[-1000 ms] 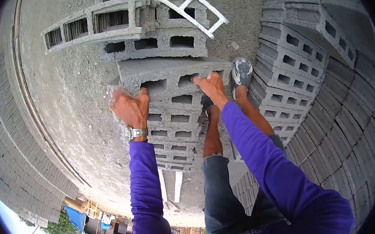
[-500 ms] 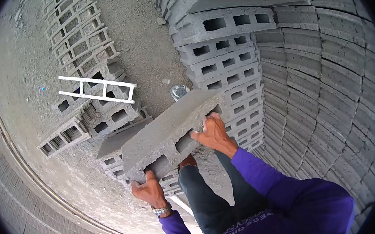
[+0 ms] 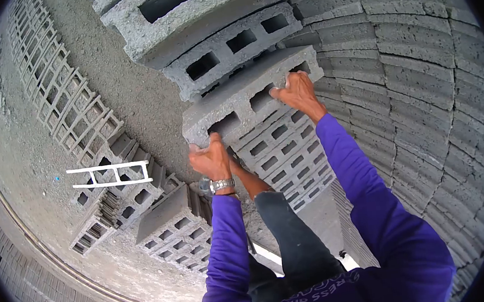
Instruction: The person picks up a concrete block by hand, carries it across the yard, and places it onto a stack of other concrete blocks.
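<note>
A grey hollow concrete block [image 3: 243,101] with three holes facing me is held between my two hands. My left hand [image 3: 211,158] grips its lower left end, a finger hooked into the left hole. At the right end, my right hand [image 3: 299,95] has its fingers in the middle and right holes. The block overlaps the top of a stack of similar blocks [image 3: 281,147] in this view. Just beyond it, another block [image 3: 233,45] lies on the stack, with a larger-looking block [image 3: 184,18] above.
A tall wall of stacked blocks [image 3: 407,67] rises along the right. To the left stands a lower block stack [image 3: 171,226]. A white ladder-shaped frame [image 3: 112,175] rests on blocks beside it. A long row of ladder-shaped pieces [image 3: 64,92] runs over the gravel ground [image 3: 106,48].
Both hands have carried the concrete block up and to the right, from near the lower left stack to the stack at the right. My view has shifted with it.
</note>
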Tool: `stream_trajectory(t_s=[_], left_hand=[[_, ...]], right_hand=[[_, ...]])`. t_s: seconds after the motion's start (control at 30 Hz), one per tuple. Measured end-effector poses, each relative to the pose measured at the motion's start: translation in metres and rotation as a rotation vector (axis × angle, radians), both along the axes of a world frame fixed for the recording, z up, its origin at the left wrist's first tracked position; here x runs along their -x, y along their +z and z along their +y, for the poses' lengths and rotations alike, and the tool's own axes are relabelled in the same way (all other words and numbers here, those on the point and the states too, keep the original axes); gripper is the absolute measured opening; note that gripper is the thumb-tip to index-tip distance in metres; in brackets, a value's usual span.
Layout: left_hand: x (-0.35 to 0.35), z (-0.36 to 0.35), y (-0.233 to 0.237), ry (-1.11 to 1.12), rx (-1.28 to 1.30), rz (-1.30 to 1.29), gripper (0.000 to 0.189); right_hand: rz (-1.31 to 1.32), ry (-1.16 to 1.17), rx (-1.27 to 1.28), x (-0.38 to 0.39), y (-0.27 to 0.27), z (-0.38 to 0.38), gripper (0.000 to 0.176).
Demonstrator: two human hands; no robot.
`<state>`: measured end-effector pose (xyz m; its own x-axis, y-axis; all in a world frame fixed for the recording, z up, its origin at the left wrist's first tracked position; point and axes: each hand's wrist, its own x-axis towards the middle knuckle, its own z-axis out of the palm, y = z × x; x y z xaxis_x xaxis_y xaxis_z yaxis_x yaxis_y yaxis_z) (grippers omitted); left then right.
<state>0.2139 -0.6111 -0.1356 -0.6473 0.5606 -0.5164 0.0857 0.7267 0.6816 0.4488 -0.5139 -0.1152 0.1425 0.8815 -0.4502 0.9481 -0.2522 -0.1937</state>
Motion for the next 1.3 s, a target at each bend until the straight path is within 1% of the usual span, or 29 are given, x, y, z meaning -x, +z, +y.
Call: stream_trajectory(t_s=[0.03,0.07,0.1,0.2,0.23,0.27,0.33,0.4,0.47,0.53,0.6,0.63,0.67,0.7,0.73,0.8,0.83,0.87,0.9,0.97,1.0,1.03,1.07,1.1,1.13,1.2,1.27,1.3], left_hand=[[-0.007,0.011,-0.002,0.001,0.003,0.002,0.036],[-0.013,0.022,-0.004,-0.031,0.027,0.063,0.038],[-0.019,0.032,-0.007,-0.062,0.053,0.126,0.039],[-0.031,0.048,-0.035,-0.088,0.107,0.191,0.043],[-0.034,0.056,-0.033,-0.088,0.086,0.181,0.043],[-0.036,0.059,-0.033,-0.081,0.116,0.191,0.043],[-0.037,0.067,-0.039,-0.121,0.245,0.150,0.043],[-0.039,0.062,-0.036,-0.121,0.261,0.220,0.044],[-0.037,0.065,-0.039,-0.131,0.243,0.123,0.045],[-0.035,0.063,-0.039,-0.154,0.238,0.053,0.052],[-0.034,0.054,-0.045,-0.140,0.070,0.095,0.064],[-0.033,0.044,-0.045,-0.102,0.080,0.107,0.064],[-0.032,0.031,-0.043,-0.069,-0.064,0.121,0.067],[-0.025,0.016,-0.044,-0.039,-0.214,0.139,0.070],[-0.015,-0.010,-0.045,-0.015,-0.207,0.147,0.070],[0.002,-0.084,-0.045,0.168,-0.232,-0.131,0.064],[0.018,-0.128,-0.044,0.225,-0.186,-0.153,0.056],[0.045,-0.172,-0.046,0.286,-0.135,-0.159,0.048],[0.075,-0.216,-0.051,0.316,-0.057,-0.071,0.047],[0.142,-0.313,-0.062,0.339,0.116,0.124,0.044],[0.182,-0.356,-0.074,0.326,0.191,0.226,0.042],[0.220,-0.398,-0.088,0.343,0.213,0.317,0.042],[0.257,-0.426,-0.091,0.308,0.298,0.442,0.047],[0.294,-0.458,-0.105,0.202,0.384,0.596,0.053],[0.327,-0.473,-0.110,0.179,0.491,0.642,0.065],[0.382,-0.491,-0.128,0.072,0.584,0.709,0.076],[0.424,-0.484,-0.137,-0.035,0.606,0.372,0.081],[0.442,-0.488,-0.157,-0.005,0.500,0.310,0.078]], right_hand=[[-0.011,-0.007,-0.022,-0.006,-0.004,0.011,0.043],[-0.022,-0.012,-0.046,-0.011,-0.007,0.022,0.044],[-0.037,-0.022,0.049,-0.014,-0.005,0.036,0.044],[-0.041,-0.009,0.020,-0.025,-0.018,0.059,0.045],[-0.005,-0.042,0.079,-0.026,-0.018,0.067,0.045],[0.005,-0.032,0.108,-0.028,-0.023,0.067,0.045],[0.015,-0.078,0.046,-0.030,-0.031,0.074,0.046],[0.026,-0.062,0.100,-0.031,-0.032,0.070,0.045],[0.001,-0.057,0.068,-0.031,-0.034,0.076,0.046],[0.074,-0.117,0.130,-0.030,-0.031,0.078,0.048],[0.007,-0.045,0.141,-0.036,-0.037,0.079,0.051],[-0.052,0.018,0.147,-0.030,-0.032,0.080,0.053],[-0.113,0.076,0.148,-0.024,-0.027,0.078,0.056],[-0.237,0.263,-0.052,-0.035,-0.034,0.072,0.059],[-0.359,0.441,-0.254,-0.041,-0.042,0.057,0.061],[-0.262,0.384,-0.568,-0.008,-0.015,0.022,0.053],[-0.246,0.411,-0.554,0.012,-0.003,-0.003,0.053],[-0.064,0.278,-0.439,0.037,0.004,-0.031,0.045],[0.115,0.144,-0.300,0.065,0.004,-0.065,0.038],[0.281,0.120,0.068,0.130,-0.001,-0.136,0.029],[0.373,0.187,0.190,0.161,-0.010,-0.175,0.029],[0.453,0.249,0.308,0.191,-0.023,-0.218,0.029],[0.571,0.252,0.422,0.222,-0.032,-0.260,0.028],[0.586,0.479,0.365,0.249,-0.044,-0.295,0.027],[0.561,0.500,0.485,0.304,-0.010,-0.306,0.029],[0.758,0.549,0.503,0.334,-0.067,-0.372,0.033],[0.689,0.609,0.422,0.370,-0.107,-0.411,0.038],[0.649,0.642,0.378,0.386,-0.125,-0.423,0.043]])
